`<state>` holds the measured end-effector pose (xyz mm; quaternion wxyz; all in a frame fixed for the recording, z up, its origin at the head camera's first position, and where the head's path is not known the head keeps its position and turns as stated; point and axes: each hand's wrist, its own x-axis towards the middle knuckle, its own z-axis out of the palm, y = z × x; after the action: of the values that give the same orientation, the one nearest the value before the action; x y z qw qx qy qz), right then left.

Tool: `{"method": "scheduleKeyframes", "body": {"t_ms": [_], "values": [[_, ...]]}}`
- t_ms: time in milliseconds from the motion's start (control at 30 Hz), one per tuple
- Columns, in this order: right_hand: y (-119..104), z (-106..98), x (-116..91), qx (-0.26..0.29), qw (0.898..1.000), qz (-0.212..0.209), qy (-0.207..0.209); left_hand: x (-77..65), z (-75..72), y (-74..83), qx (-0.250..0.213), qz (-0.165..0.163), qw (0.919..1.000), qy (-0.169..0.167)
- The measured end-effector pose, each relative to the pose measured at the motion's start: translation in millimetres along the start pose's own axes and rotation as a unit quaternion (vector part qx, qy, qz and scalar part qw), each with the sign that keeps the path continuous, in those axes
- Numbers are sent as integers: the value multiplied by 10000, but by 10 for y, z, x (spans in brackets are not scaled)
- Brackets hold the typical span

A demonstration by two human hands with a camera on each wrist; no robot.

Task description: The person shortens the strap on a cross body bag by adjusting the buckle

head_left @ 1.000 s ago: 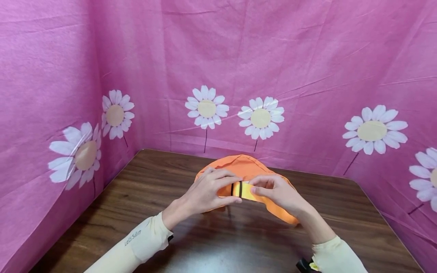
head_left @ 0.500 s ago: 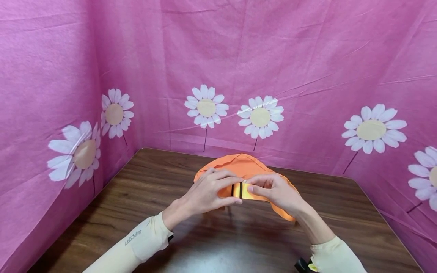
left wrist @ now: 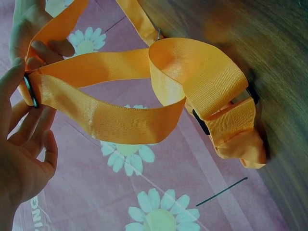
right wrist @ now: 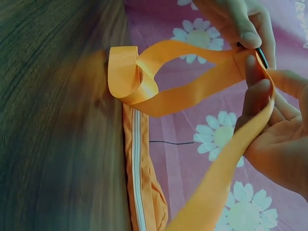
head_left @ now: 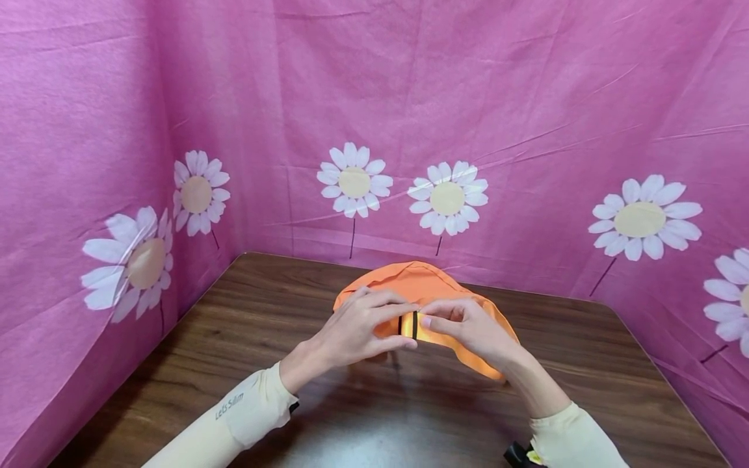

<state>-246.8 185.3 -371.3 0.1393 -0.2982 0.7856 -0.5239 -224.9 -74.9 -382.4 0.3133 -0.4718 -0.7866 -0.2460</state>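
An orange zipped pouch bag (head_left: 409,278) stands on the table behind both hands. Its wide orange strap (left wrist: 130,122) loops loosely in the left wrist view and passes through a black slider buckle (left wrist: 32,90). My left hand (head_left: 359,325) grips the buckle by its edges, thumb below and fingers above. Just right of the buckle, my right hand (head_left: 474,328) pinches the strap between thumb and fingers. A white zipper (right wrist: 137,168) runs along the bag in the right wrist view. Another black fitting (left wrist: 201,121) sits on the strap near the bag.
The dark wood table (head_left: 374,416) carries the bag near its far side. A pink cloth (head_left: 515,97) printed with white daisies hangs behind and at both sides of the table.
My right fingertips have moved slightly left along the strap, closer to the buckle. My left hand keeps its grip in nearly the same place.
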Motion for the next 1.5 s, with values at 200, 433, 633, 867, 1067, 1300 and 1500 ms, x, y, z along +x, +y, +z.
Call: {"method": "scheduleKeyframes", "body": {"t_ms": [200, 433, 633, 867, 1067, 1300, 1500], "values": [[42, -90, -21, 61, 9995, 320, -27, 14, -17, -7, 60, -85, 9999, -14], [65, -148, -35, -119, 9988, 465, -9, 25, -21, -15, 82, -186, 9998, 91], [63, -140, -24, -72, 9993, 368, -74, 12, -17, -13, 11, -251, 9997, -11], [47, -128, -26, -17, 9995, 301, -46, 8, -20, -13, -73, -238, 9997, -3], [26, -90, -17, -34, 9998, 198, 9, 10, -19, -7, -119, -213, 9997, -26], [11, -52, 2, -110, 9999, -15, -41, 15, -11, 4, -155, -211, 9996, -66], [31, -65, -4, 39, 9999, 158, -55, 15, -24, 4, -302, -240, 9993, 12]]}}
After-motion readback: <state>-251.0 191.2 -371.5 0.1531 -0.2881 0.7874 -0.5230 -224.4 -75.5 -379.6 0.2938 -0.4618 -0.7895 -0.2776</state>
